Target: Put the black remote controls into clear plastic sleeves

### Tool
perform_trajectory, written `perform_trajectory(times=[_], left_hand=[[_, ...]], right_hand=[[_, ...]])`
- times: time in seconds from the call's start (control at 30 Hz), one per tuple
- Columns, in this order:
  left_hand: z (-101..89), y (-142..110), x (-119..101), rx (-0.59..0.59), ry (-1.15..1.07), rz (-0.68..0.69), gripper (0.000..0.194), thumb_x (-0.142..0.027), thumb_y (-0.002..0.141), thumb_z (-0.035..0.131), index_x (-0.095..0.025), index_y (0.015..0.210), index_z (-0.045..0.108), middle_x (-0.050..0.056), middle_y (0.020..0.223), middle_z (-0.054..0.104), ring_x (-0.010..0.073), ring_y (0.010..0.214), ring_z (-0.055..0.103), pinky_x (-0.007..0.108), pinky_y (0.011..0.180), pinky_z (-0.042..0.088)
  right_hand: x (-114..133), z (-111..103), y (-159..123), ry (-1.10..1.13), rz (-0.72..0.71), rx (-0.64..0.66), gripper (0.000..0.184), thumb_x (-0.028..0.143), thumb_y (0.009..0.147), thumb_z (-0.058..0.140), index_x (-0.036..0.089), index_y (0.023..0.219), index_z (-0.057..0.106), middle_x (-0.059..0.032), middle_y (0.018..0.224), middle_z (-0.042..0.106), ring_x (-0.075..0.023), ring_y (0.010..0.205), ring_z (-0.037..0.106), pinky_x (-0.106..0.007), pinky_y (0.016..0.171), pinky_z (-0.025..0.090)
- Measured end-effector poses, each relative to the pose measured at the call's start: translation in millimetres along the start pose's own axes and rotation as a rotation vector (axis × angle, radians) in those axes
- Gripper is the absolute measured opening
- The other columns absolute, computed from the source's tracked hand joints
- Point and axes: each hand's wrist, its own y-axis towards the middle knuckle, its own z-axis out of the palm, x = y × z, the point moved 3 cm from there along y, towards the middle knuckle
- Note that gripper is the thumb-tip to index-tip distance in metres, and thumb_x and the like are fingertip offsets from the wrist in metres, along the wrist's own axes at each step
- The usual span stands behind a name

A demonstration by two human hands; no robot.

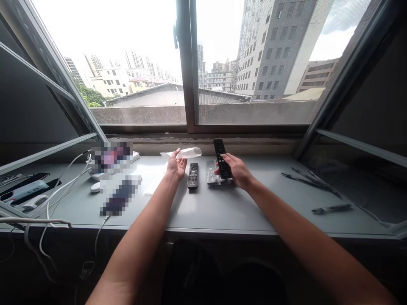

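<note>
My right hand (239,170) grips a black remote control (219,149) by its lower half, its buttons facing me and its top end pointing away. In my left hand (176,165) is a clear plastic sleeve (191,153), pinched near the thumb and stretching to the right. A second black remote control (193,176) lies face up on the desk between my hands. Beneath the held remote, a flat item in clear plastic wrapping (211,173) rests on the desk, partly hidden, so I cannot make out its contents.
Several pens (330,209) lie on the right of the desk (216,212). On the left are white cables (51,199), a white computer mouse (95,187), paper (151,186) and blurred-out items. A window (190,63) with a metal frame rises behind.
</note>
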Motion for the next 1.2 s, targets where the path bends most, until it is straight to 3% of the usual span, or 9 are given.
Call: perform_trajectory(times=[0.1, 0.2, 0.27, 0.43, 0.6, 0.77, 0.87, 1.0, 1.2], left_hand=[[-1.1, 1, 0, -0.008, -0.014, 0.000, 0.016, -0.019, 0.099, 0.076, -0.017, 0.110, 0.066, 0.005, 0.090, 0.069, 0.0120, 0.072, 0.072, 0.018, 0.063, 0.061], [-2.2, 3, -1, -0.013, -0.017, 0.017, 0.016, -0.019, 0.098, 0.077, -0.017, 0.109, 0.065, 0.006, 0.092, 0.071, 0.0122, 0.073, 0.072, 0.018, 0.062, 0.060], [-2.6, 3, -2, -0.017, -0.018, 0.023, 0.015, -0.018, 0.098, 0.076, -0.017, 0.108, 0.065, 0.006, 0.093, 0.071, 0.0123, 0.073, 0.073, 0.018, 0.062, 0.060], [-2.5, 4, -1, -0.034, -0.011, 0.031, 0.012, -0.018, 0.099, 0.076, -0.017, 0.106, 0.065, 0.005, 0.089, 0.071, 0.0116, 0.072, 0.072, 0.018, 0.064, 0.060], [-1.5, 8, 2, 0.024, 0.053, 0.117, 0.017, -0.018, 0.096, 0.079, -0.016, 0.108, 0.067, 0.008, 0.098, 0.074, 0.0137, 0.081, 0.075, 0.021, 0.074, 0.062], [2.5, 9, 6, 0.157, 0.171, 0.235, 0.037, -0.027, 0.087, 0.091, -0.021, 0.114, 0.066, 0.005, 0.106, 0.073, 0.0147, 0.088, 0.074, 0.024, 0.083, 0.060], [4.5, 8, 8, 0.212, 0.234, 0.236, 0.047, -0.037, 0.083, 0.095, -0.023, 0.117, 0.067, 0.006, 0.111, 0.073, 0.0157, 0.091, 0.073, 0.026, 0.083, 0.059], [4.7, 6, 9, 0.241, 0.289, 0.199, 0.046, -0.042, 0.080, 0.096, -0.023, 0.114, 0.070, 0.006, 0.107, 0.070, 0.0158, 0.090, 0.071, 0.028, 0.084, 0.058], [6.9, 2, 13, 0.291, 0.443, 0.157, 0.047, -0.046, 0.072, 0.099, -0.022, 0.107, 0.078, 0.004, 0.099, 0.072, 0.0142, 0.083, 0.066, 0.025, 0.074, 0.052]], right_hand=[[0, -2, 1, -0.018, -0.014, -0.040, 0.038, 0.058, 0.094, 0.081, 0.024, 0.108, 0.073, -0.0024, 0.090, 0.074, -0.0185, 0.062, 0.072, -0.032, 0.052, 0.062], [1, -5, 0, -0.178, -0.122, -0.066, 0.047, 0.054, 0.093, 0.082, 0.026, 0.130, 0.076, -0.0002, 0.084, 0.071, -0.0155, 0.057, 0.064, -0.027, 0.045, 0.052], [4, -4, -3, -0.325, -0.250, -0.070, 0.051, 0.051, 0.094, 0.081, 0.027, 0.140, 0.075, -0.0005, 0.086, 0.072, -0.0161, 0.062, 0.064, -0.027, 0.051, 0.053], [12, 5, -13, -0.631, -0.586, -0.008, 0.042, 0.043, 0.102, 0.075, 0.030, 0.141, 0.077, -0.0048, 0.104, 0.077, -0.0228, 0.087, 0.070, -0.036, 0.086, 0.059], [8, 8, -15, -0.817, -0.738, 0.073, 0.038, 0.038, 0.106, 0.071, 0.027, 0.142, 0.076, -0.0073, 0.111, 0.077, -0.0237, 0.095, 0.074, -0.038, 0.090, 0.059], [6, 6, -12, -0.886, -0.733, 0.050, 0.035, 0.036, 0.105, 0.072, 0.026, 0.138, 0.077, -0.0084, 0.111, 0.078, -0.0248, 0.097, 0.076, -0.038, 0.090, 0.060], [6, 4, -11, -0.892, -0.712, 0.010, 0.033, 0.036, 0.103, 0.073, 0.024, 0.134, 0.079, -0.0088, 0.112, 0.080, -0.0261, 0.099, 0.077, -0.039, 0.092, 0.060], [5, 2, -8, -0.875, -0.626, -0.052, 0.035, 0.040, 0.101, 0.075, 0.024, 0.132, 0.080, -0.0091, 0.115, 0.082, -0.0278, 0.101, 0.077, -0.040, 0.093, 0.060], [-2, -2, -3, -0.685, -0.310, -0.064, 0.047, 0.053, 0.097, 0.076, 0.022, 0.131, 0.079, -0.0049, 0.088, 0.079, -0.0211, 0.067, 0.071, -0.033, 0.064, 0.058]])
